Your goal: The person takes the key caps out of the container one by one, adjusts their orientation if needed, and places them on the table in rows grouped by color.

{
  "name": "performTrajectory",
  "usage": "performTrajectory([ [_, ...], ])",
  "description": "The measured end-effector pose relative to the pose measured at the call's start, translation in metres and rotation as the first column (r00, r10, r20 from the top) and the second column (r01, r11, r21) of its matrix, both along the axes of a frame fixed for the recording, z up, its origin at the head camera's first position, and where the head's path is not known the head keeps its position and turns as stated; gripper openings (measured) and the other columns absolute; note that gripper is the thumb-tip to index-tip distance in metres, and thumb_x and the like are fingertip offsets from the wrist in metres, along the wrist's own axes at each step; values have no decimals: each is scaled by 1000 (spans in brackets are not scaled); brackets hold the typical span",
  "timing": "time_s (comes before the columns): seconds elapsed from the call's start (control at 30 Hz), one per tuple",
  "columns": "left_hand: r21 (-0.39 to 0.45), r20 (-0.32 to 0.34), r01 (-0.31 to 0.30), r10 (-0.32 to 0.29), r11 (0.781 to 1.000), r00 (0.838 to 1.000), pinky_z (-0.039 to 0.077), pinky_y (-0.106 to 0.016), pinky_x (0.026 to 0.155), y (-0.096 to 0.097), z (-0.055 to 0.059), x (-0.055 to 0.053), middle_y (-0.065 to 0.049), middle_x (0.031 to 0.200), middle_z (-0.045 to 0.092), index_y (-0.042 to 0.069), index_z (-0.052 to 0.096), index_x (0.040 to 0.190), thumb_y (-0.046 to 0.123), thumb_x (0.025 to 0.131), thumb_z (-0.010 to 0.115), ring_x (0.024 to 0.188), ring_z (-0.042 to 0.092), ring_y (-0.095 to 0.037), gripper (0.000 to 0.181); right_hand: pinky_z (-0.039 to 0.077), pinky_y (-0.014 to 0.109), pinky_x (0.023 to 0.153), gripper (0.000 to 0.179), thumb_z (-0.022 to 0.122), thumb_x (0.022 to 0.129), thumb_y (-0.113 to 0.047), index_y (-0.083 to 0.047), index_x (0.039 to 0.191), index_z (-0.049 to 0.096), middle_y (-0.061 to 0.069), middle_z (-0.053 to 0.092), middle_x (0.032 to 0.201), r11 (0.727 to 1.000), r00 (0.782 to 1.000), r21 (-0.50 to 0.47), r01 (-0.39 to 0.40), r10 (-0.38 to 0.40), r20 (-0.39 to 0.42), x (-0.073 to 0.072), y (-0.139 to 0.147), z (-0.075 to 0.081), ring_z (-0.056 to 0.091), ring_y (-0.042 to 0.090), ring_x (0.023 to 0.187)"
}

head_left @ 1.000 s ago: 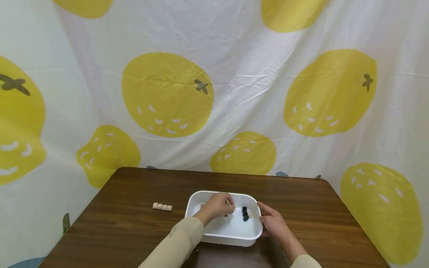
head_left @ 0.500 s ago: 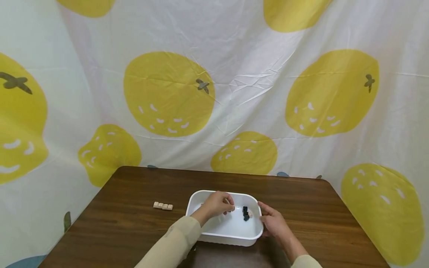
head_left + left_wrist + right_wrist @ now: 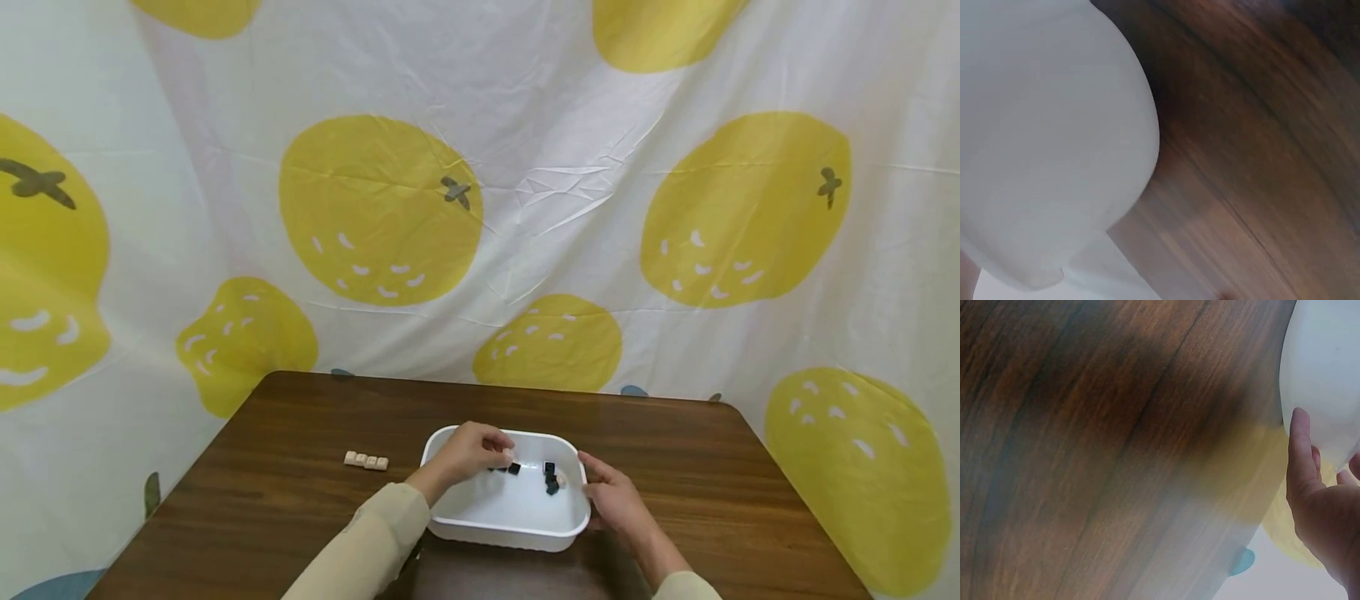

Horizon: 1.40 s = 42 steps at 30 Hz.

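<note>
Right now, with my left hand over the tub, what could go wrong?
The small pale piece your left hand pinches could slip into the white tub. Your left arm crosses the tub's left rim and might jolt it, though your right hand rests against the other end. Swinging left, that arm could scatter the row of pale pieces on the table.

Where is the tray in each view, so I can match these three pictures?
Head: tray at lower centre.
Left wrist: tray fills most of the left side.
Right wrist: tray at upper right, cut off by the frame edge.
Shared landmark: the wooden table.
</note>
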<state>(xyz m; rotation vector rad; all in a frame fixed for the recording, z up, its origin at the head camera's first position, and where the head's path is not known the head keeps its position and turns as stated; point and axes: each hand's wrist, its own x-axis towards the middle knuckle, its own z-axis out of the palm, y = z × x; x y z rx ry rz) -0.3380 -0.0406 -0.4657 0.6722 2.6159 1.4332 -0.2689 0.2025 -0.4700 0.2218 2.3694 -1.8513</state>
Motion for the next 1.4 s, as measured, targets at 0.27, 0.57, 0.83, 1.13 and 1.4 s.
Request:
performTrajectory([
  [0.27,16,26,-34,34,999,999,49,-25,69,-20,7,-1,1,88,67,4,75,105,12,86,77,80,57,-11,21,57,47,64,53,46,95,3,0,148,41,31,54,116,1000,1000,15,7,-7,5,0,0,0,62,31,87],
  [0.57,35,9,-104,104,994,995,50,-28,73,-51,10,-5,-1,90,68,3,75,103,11,85,78,83,58,-13,20,57,45,63,54,45,95,3,-1,148,41,29,50,113,1000,1000,17,5,-5,14,1,-1,1,59,32,88],
  [0.83,101,9,-165,165,981,986,52,-28,71,-77,11,-7,-4,88,68,-1,74,102,4,83,78,81,59,-15,20,56,43,61,54,45,95,4,0,148,41,31,54,116,1000,1000,13,10,-10,2,1,-1,1,62,30,83],
  [1.13,108,9,-218,218,970,976,53,-31,75,-116,12,-10,-7,98,70,-2,72,108,9,88,75,90,63,-19,23,57,46,65,53,44,95,3,-1,148,41,32,50,119,1000,1000,24,0,-1,18,0,-1,3,61,33,89],
  [1.4,77,-11,-299,301,951,954,53,-35,78,-157,9,-13,-7,94,69,-3,72,107,11,89,74,88,62,-20,23,57,47,67,54,44,95,4,-2,149,40,32,50,121,1000,999,18,2,-3,32,-1,0,1,60,34,91],
])
